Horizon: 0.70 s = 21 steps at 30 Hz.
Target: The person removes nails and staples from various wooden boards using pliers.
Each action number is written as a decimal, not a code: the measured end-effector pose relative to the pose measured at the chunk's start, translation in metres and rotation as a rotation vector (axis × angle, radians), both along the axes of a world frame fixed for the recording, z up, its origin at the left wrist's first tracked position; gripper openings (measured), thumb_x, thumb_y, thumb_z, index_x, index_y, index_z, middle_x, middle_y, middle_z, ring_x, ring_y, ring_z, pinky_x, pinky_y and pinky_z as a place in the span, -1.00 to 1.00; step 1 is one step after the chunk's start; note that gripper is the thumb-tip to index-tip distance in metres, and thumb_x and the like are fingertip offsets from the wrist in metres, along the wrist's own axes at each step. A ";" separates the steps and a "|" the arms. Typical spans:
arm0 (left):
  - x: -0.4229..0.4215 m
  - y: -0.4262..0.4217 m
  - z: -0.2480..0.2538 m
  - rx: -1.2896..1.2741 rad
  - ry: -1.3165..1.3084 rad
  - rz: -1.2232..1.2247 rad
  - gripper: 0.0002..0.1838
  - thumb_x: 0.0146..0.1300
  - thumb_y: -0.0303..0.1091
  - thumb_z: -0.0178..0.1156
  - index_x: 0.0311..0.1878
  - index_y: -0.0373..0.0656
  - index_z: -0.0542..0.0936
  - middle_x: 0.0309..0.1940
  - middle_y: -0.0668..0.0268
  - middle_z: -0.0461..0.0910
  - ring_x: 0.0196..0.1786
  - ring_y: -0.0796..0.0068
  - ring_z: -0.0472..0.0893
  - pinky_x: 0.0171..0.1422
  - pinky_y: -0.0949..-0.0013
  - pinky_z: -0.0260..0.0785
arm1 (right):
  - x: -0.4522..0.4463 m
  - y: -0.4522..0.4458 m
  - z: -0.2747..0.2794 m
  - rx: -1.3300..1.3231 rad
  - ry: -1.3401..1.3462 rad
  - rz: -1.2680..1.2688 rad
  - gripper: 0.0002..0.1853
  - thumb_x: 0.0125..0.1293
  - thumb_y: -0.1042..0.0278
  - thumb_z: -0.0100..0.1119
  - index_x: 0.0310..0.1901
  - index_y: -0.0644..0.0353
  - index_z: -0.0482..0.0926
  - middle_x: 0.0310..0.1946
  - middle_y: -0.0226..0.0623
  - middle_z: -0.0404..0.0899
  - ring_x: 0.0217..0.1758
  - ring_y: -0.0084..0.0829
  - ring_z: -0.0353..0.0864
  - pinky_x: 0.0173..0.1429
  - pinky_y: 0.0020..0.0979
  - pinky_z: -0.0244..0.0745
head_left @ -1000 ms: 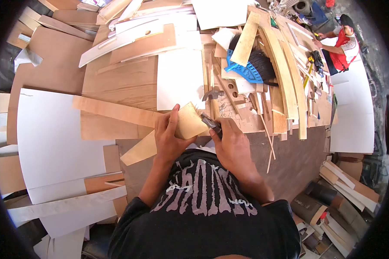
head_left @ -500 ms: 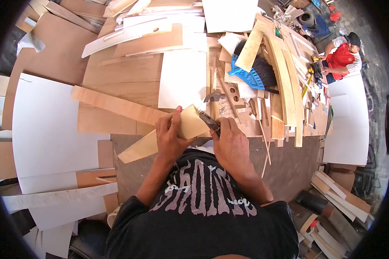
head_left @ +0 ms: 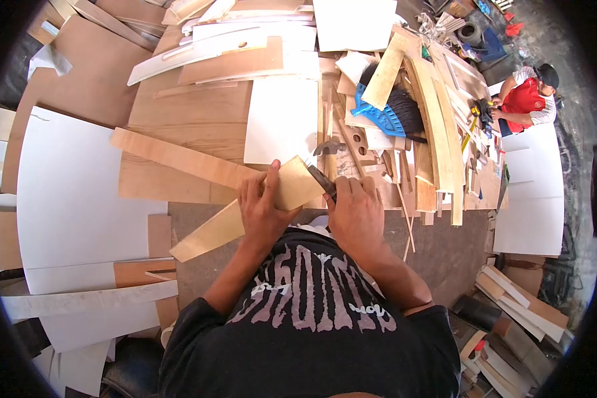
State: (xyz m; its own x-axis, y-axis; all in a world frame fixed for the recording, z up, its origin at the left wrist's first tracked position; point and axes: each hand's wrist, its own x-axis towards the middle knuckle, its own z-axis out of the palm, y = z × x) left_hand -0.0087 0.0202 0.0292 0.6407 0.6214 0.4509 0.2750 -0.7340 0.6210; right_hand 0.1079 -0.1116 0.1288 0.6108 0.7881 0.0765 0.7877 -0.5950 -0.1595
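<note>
My left hand (head_left: pixel 262 209) is closed around a pale wooden board (head_left: pixel 209 232) held at a slant over the near table edge. Its fingers lie across the upper face and the thumb presses the lower edge. In my right hand (head_left: pixel 357 211) is a dark pair of pliers (head_left: pixel 321 180), with the handles mostly covered by my fingers. The jaws touch or lie very close to the board's right end; which of these I cannot tell. A hammer (head_left: pixel 330 148) rests on the table just beyond the pliers.
A long plywood strip (head_left: pixel 186 159) lies left of my hands. White panels (head_left: pixel 282 123) and wood offcuts cover the table (head_left: pixel 179 123). A blue broom head (head_left: pixel 381 116) sits among long boards (head_left: pixel 434 119) on the right. A person in a red vest (head_left: pixel 524 99) works at far right.
The board has tilted slightly, its left end now lower and farther left. The pliers have turned a little steeper at the board's end. The other person's arms and head have shifted.
</note>
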 end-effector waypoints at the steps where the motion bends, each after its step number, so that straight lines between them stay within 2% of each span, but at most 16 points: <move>1: 0.000 -0.001 0.001 0.009 -0.004 0.003 0.14 -0.33 -0.39 0.67 0.50 -0.12 0.41 0.05 0.14 0.59 0.09 0.05 0.53 0.25 0.04 0.39 | 0.001 -0.001 -0.002 0.036 0.058 -0.001 -0.75 0.35 0.25 0.31 -0.19 0.25 0.51 -0.24 -0.09 0.62 -0.06 -0.07 0.62 -0.07 -0.09 0.62; 3: 0.000 -0.002 0.001 0.018 -0.009 0.003 0.14 -0.33 -0.39 0.67 0.50 -0.13 0.41 0.04 0.14 0.59 0.09 0.05 0.53 0.25 0.05 0.39 | 0.003 -0.003 -0.006 0.071 0.116 -0.005 -0.75 0.34 0.26 0.33 -0.19 0.26 0.51 -0.25 -0.05 0.62 -0.07 -0.02 0.65 -0.07 -0.04 0.61; 5: 0.000 -0.004 -0.001 0.005 -0.017 -0.004 0.14 -0.32 -0.39 0.67 0.50 -0.16 0.41 0.04 0.14 0.59 0.09 0.05 0.54 0.25 0.04 0.39 | 0.008 -0.006 -0.010 0.117 0.324 -0.021 -0.72 0.33 0.29 0.34 -0.17 0.32 0.50 -0.29 0.09 0.63 -0.12 0.16 0.67 -0.06 0.06 0.57; 9: -0.002 -0.009 -0.004 0.014 -0.019 0.006 0.14 -0.33 -0.37 0.68 0.50 -0.19 0.40 0.04 0.14 0.60 0.08 0.06 0.54 0.24 0.04 0.39 | 0.020 -0.010 -0.021 0.144 0.474 0.042 -0.71 0.35 0.32 0.35 -0.16 0.38 0.49 -0.37 0.18 0.64 -0.23 0.25 0.66 -0.13 0.10 0.48; 11: -0.003 -0.010 -0.005 0.009 0.006 0.008 0.15 -0.34 -0.35 0.70 0.49 -0.21 0.41 0.02 0.15 0.60 0.08 0.07 0.55 0.23 0.04 0.39 | 0.024 -0.011 -0.027 0.110 0.519 0.083 -0.70 0.34 0.30 0.37 -0.21 0.39 0.51 -0.43 0.16 0.65 -0.24 0.23 0.67 -0.14 0.06 0.49; 15: -0.005 -0.014 -0.010 0.013 0.018 0.022 0.15 -0.35 -0.30 0.71 0.49 -0.19 0.43 0.01 0.15 0.59 0.07 0.08 0.55 0.22 0.04 0.39 | 0.031 -0.011 -0.028 0.068 0.625 0.070 -0.70 0.32 0.29 0.40 -0.28 0.38 0.54 -0.40 0.16 0.67 -0.24 0.20 0.68 -0.15 0.01 0.50; 17: -0.005 -0.017 -0.010 0.034 0.026 0.036 0.15 -0.34 -0.24 0.71 0.49 -0.13 0.45 -0.01 0.17 0.59 0.04 0.10 0.56 0.20 0.05 0.39 | 0.036 -0.014 -0.036 0.089 0.690 0.085 -0.72 0.30 0.32 0.43 -0.31 0.36 0.54 -0.44 0.06 0.66 -0.33 0.04 0.67 -0.19 -0.09 0.49; 18: -0.005 -0.018 -0.008 0.037 0.029 0.039 0.15 -0.34 -0.24 0.71 0.49 -0.13 0.45 -0.01 0.17 0.59 0.04 0.10 0.56 0.20 0.05 0.39 | 0.038 -0.016 -0.037 0.091 0.693 0.089 -0.72 0.30 0.32 0.43 -0.31 0.36 0.54 -0.44 0.06 0.66 -0.33 0.04 0.67 -0.19 -0.09 0.49; 20: -0.005 -0.021 -0.004 0.074 0.051 0.036 0.16 -0.37 -0.21 0.70 0.50 -0.06 0.46 -0.04 0.20 0.57 0.02 0.11 0.55 0.18 0.04 0.39 | 0.043 -0.021 -0.039 0.102 0.798 0.120 -0.71 0.28 0.33 0.45 -0.34 0.31 0.51 -0.51 -0.09 0.58 -0.42 -0.19 0.56 -0.23 -0.20 0.43; 21: -0.005 -0.022 -0.004 0.078 0.055 0.037 0.16 -0.37 -0.21 0.70 0.50 -0.06 0.46 -0.04 0.20 0.57 0.02 0.11 0.55 0.18 0.04 0.39 | 0.046 -0.024 -0.037 0.106 0.802 0.122 -0.71 0.28 0.33 0.45 -0.34 0.31 0.51 -0.51 -0.09 0.58 -0.42 -0.19 0.56 -0.23 -0.20 0.43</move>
State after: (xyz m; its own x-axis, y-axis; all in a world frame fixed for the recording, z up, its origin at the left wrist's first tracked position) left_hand -0.0134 -0.0017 0.0252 0.6431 0.6093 0.4639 0.3347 -0.7685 0.5454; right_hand 0.1534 -0.1356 0.0914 0.4214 0.8659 -0.2696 0.4685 -0.4624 -0.7528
